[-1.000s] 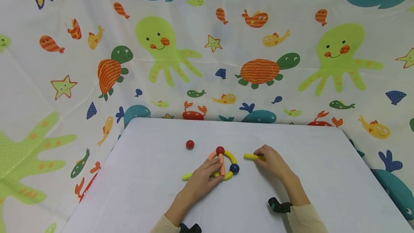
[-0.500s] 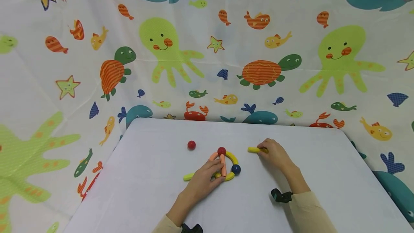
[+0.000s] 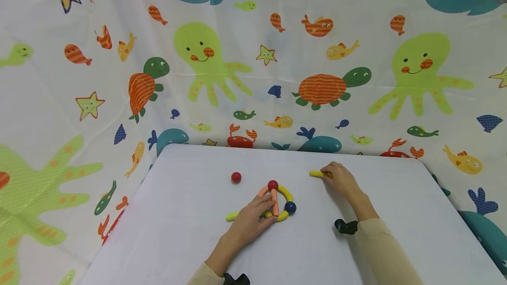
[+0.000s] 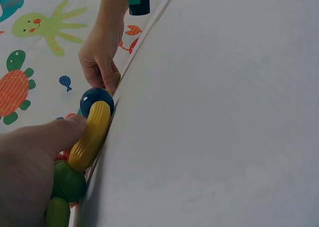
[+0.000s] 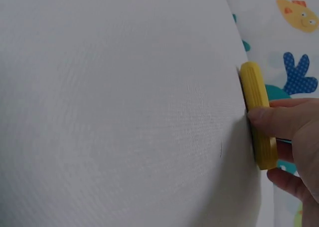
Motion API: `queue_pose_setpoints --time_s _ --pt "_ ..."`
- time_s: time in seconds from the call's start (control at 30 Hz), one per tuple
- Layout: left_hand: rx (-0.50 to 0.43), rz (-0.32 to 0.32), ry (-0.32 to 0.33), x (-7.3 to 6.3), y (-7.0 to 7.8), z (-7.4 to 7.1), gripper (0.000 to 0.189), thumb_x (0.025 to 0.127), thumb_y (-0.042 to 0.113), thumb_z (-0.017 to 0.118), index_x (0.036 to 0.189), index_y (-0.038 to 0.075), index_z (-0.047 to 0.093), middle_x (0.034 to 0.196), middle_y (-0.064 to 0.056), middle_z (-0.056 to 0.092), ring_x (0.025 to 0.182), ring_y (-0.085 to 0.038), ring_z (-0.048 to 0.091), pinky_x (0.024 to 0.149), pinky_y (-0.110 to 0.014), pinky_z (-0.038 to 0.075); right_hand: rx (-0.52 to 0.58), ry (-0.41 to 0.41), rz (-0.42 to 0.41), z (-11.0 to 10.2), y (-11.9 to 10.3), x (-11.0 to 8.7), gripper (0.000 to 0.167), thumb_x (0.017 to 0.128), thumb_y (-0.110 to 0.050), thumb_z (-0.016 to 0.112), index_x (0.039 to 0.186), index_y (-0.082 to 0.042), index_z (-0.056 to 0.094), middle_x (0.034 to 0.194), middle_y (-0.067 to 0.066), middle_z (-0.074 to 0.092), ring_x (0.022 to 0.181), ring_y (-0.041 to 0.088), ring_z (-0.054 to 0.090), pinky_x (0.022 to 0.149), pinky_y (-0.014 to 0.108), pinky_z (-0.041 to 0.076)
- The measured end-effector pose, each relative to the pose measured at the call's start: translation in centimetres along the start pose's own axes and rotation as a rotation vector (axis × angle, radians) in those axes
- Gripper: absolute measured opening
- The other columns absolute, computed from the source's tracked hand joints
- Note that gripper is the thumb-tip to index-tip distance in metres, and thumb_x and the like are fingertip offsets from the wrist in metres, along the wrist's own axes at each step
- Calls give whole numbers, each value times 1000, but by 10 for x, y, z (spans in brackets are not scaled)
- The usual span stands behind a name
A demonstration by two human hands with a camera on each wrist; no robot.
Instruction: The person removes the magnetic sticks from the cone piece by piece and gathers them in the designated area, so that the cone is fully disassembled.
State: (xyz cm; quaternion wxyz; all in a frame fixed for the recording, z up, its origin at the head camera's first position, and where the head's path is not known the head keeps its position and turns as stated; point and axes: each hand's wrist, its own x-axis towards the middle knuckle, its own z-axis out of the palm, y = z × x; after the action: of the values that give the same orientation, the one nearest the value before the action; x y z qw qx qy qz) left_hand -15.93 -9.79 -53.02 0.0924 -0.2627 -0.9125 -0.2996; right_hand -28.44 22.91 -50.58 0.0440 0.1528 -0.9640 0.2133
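In the head view, my left hand [image 3: 248, 220] holds a toy shape of rods and balls on the table. Its visible parts are a red ball [image 3: 273, 185], a dark blue ball [image 3: 290, 207], a straight pink rod [image 3: 275, 203] and curved yellow rods [image 3: 286, 192]. The left wrist view has my thumb against a curved yellow rod [image 4: 92, 137] between the blue ball and a green ball [image 4: 69, 182]. A lime rod [image 3: 232, 216] sticks out left; my hand hides part of the shape. To the right, my right hand [image 3: 343, 181] pinches a yellow rod [image 5: 254, 87].
One loose red ball [image 3: 236, 177] lies on the white table [image 3: 178, 214], left of the shape. Behind the table's far edge hangs a cloth [image 3: 253, 74] printed with sea animals. Each wrist wears a black device [image 3: 346, 227].
My right hand has moved away toward the table's far edge and slightly right, carrying the yellow rod. The left hand stays on the shape. The head view has shifted slightly.
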Motion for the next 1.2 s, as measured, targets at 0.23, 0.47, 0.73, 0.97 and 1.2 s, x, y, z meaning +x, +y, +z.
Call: queue_pose_setpoints --time_s 0.23,0.47,0.73,0.97,1.2 --pt "3 9 13 0 1 -1 50 92 37 72 136 15 62 143 1 59 137 -18 53 107 -41 47 -20 -6 16 0 5 8 25 92 -8 70 116 1 71 111 17 66 108 34 60 102 51 49" --pt "-6 -11 -9 1 1 -1 50 92 38 71 137 17 62 144 4 58 138 -16 51 109 -39 46 -44 0 4 -4 8 16 22 94 -1 65 114 3 71 110 19 67 107 37 60 101 53 49" --pt "-15 -3 -1 0 2 -2 50 92 35 72 137 15 62 144 2 58 138 -18 52 109 -41 46 -56 -37 20 -9 8 20 23 93 1 64 115 4 69 111 20 68 108 39 62 102 55 48" --pt "-4 -15 -8 0 3 -2 50 92 35 72 137 16 62 144 3 58 138 -17 52 109 -40 46 -59 -45 22 -9 7 19 24 93 2 64 117 4 69 114 21 67 111 40 61 103 55 47" --pt "-7 -20 -13 0 2 -3 50 92 37 71 137 17 62 144 3 58 139 -16 51 109 -40 46 -76 -47 44 -9 5 18 29 93 -1 66 121 3 67 121 22 64 118 41 57 106 56 45"
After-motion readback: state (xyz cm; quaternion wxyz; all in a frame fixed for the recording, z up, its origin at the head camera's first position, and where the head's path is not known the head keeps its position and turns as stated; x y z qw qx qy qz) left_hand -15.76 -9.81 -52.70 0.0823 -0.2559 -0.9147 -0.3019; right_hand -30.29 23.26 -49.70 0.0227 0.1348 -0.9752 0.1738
